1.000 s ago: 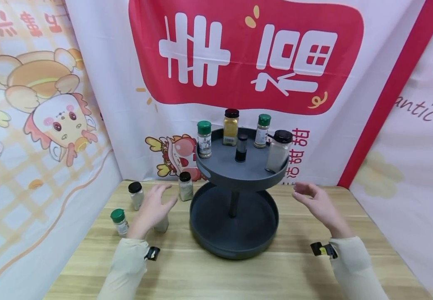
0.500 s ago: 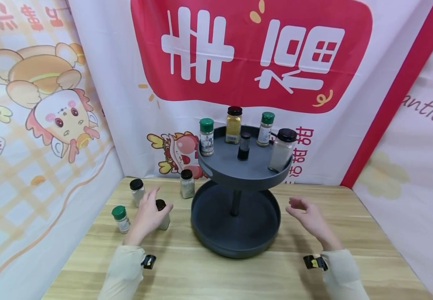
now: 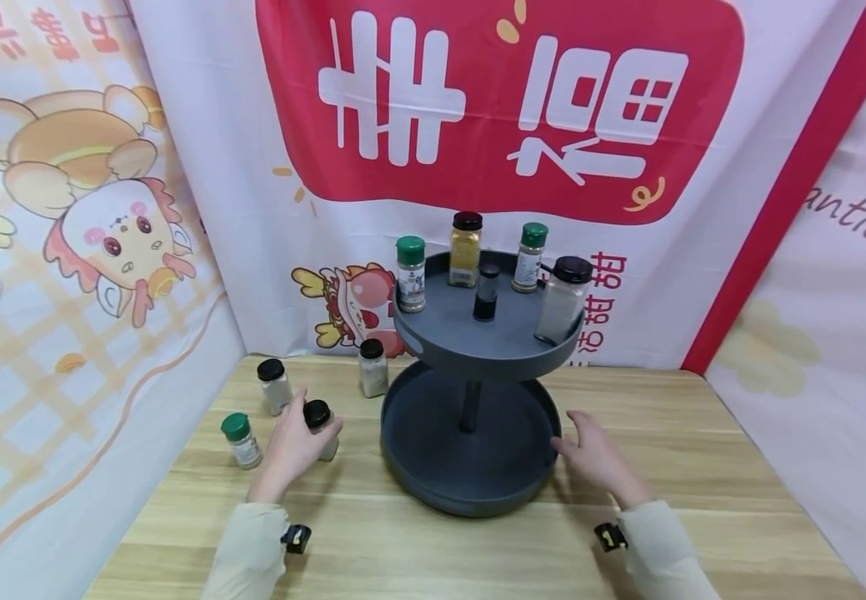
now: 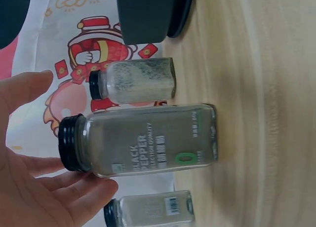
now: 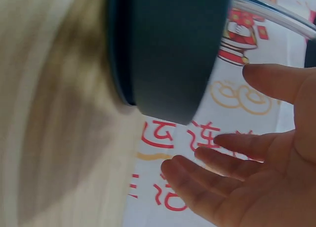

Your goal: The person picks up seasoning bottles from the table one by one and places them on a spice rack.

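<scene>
In the head view, my left hand (image 3: pixel 292 442) is spread around a black-lidded black pepper jar (image 4: pixel 148 142) standing on the table. In the left wrist view its fingers (image 4: pixel 84 197) lie at the jar's side near the lid, while the thumb stays apart. Whether the fingers touch the glass I cannot tell. My right hand (image 3: pixel 599 454) is beside the right rim of the dark grey two-tier turntable (image 3: pixel 470 504). Its fingers (image 5: pixel 207 187) are extended and hold nothing. The lower tier of the turntable bears no jars.
Around the left hand stand a black-lidded jar (image 3: pixel 275 393), a green-capped shaker (image 3: pixel 243 446) and another black-lidded jar (image 3: pixel 373 373). The upper tier (image 3: pixel 478 362) carries several bottles, including a yellow one (image 3: pixel 465 254) and a large jar (image 3: pixel 562 308). A printed cloth (image 3: pixel 493 108) hangs behind.
My left hand has lowered around the black pepper jar, whose lid now shows between thumb and fingers. The right hand has moved left and down to the turntable's lower rim.
</scene>
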{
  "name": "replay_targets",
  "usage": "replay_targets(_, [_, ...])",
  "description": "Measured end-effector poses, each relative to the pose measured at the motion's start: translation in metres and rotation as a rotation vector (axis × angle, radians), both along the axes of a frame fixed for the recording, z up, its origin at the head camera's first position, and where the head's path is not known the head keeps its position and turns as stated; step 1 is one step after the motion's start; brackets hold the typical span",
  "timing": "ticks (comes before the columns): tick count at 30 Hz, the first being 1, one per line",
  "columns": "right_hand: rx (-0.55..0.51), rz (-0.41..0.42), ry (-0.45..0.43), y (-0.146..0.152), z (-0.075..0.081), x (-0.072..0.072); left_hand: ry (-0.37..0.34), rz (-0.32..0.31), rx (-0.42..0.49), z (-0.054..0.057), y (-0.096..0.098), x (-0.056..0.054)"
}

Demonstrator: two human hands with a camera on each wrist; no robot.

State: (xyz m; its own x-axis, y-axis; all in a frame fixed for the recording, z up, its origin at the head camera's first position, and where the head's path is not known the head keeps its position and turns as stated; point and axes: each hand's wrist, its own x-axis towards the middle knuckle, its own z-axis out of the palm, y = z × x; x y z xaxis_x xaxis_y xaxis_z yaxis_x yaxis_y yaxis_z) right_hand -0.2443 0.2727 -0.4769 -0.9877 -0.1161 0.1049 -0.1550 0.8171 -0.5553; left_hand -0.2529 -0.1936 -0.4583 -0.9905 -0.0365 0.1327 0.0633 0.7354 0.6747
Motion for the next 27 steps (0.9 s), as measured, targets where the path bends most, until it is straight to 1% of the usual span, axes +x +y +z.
replay_targets(2, [0.016,-0.003,-0.041,-0.001,-0.004,-0.001,-0.003,0.004,0.016,-0.004,-0.001,-0.001])
replay_targets(4, [0.024,0.001,-0.061,-0.003,-0.008,-0.002,-0.011,0.01,0.055,-0.008,-0.002,-0.002])
replay_targets(8, [0.022,0.02,-0.057,-0.005,-0.012,-0.006,-0.044,0.034,0.156,-0.016,-0.004,-0.003])
replay_targets(11, [0.024,0.037,-0.049,-0.007,-0.015,-0.009,-0.063,0.066,0.204,-0.022,-0.005,-0.003])
replay_targets(14, [0.022,0.052,-0.043,-0.008,-0.017,-0.012,-0.068,0.098,0.215,-0.028,-0.005,-0.004])
replay_targets(18, [0.008,0.072,-0.039,-0.009,-0.019,-0.015,-0.064,0.12,0.232,-0.032,-0.004,-0.007])
replay_targets(22, [0.001,0.078,-0.046,-0.01,-0.019,-0.016,-0.058,0.145,0.243,-0.033,-0.002,-0.008])
replay_targets(27, [-0.002,0.084,-0.029,-0.012,-0.018,-0.016,-0.03,0.184,0.224,-0.033,0.0,-0.01])
